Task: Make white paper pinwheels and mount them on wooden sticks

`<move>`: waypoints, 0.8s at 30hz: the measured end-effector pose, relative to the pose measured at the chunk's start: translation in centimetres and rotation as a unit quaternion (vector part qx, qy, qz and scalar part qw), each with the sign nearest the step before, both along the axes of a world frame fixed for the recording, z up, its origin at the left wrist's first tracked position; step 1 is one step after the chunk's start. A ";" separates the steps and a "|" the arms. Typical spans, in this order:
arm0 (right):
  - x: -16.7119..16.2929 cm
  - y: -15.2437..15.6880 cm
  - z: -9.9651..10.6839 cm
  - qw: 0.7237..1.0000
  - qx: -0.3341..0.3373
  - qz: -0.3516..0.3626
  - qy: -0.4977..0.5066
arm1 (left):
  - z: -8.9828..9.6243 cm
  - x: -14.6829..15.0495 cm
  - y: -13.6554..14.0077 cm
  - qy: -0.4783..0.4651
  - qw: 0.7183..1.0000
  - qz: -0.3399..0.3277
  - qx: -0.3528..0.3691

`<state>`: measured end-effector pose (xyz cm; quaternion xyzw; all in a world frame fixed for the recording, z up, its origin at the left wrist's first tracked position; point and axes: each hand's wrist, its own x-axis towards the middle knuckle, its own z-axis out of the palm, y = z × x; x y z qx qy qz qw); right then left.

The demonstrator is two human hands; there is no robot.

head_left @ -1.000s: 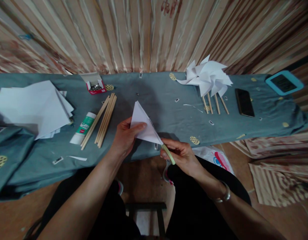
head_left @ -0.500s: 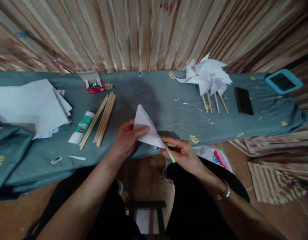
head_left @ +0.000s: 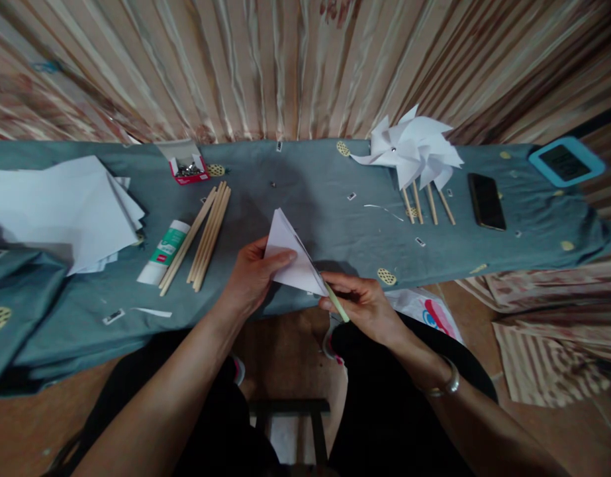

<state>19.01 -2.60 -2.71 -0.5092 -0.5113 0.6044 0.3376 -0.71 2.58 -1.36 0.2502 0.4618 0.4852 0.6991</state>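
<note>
A white sheet of paper (head_left: 292,257), folded into a triangle, is held over the table's front edge. My left hand (head_left: 258,271) pinches it, thumb on top and fingers underneath. My right hand (head_left: 359,301) grips a slim utility knife (head_left: 337,303) with a pale green handle, its fingers closed round it. The knife lies along the paper's right-hand folded edge; a thin dark line, seemingly the blade, shows farther up that edge. Most of the blade is hidden by the paper.
To the left are a paper stack (head_left: 61,205), a glue stick (head_left: 165,253), several wooden sticks (head_left: 209,235) and a red box of small metal pins (head_left: 188,170). Paper pinwheels (head_left: 409,149), a phone (head_left: 486,201) and a blue-framed device (head_left: 566,162) lie right. Thin paper strips (head_left: 151,311) are scattered.
Hardly anything differs. Both hands, the folded paper and the knife keep nearly the same position; the view has shifted very slightly.
</note>
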 end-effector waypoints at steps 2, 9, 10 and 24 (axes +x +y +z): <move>0.0 0.0 0.2 1.000 0.000 0.007 0.000 | 0.1 0.0 0.0 -0.006 1.000 -0.003 -0.002; 0.0 0.0 0.1 1.000 0.011 0.019 0.005 | 0.1 0.1 0.0 -0.008 1.000 -0.001 0.006; 0.0 0.0 0.0 1.000 0.012 0.017 0.004 | 0.1 0.1 0.0 -0.002 1.000 -0.003 0.005; -0.1 0.0 -0.3 1.000 0.016 -0.002 0.010 | -0.1 0.6 -0.4 0.004 1.000 -0.015 -0.020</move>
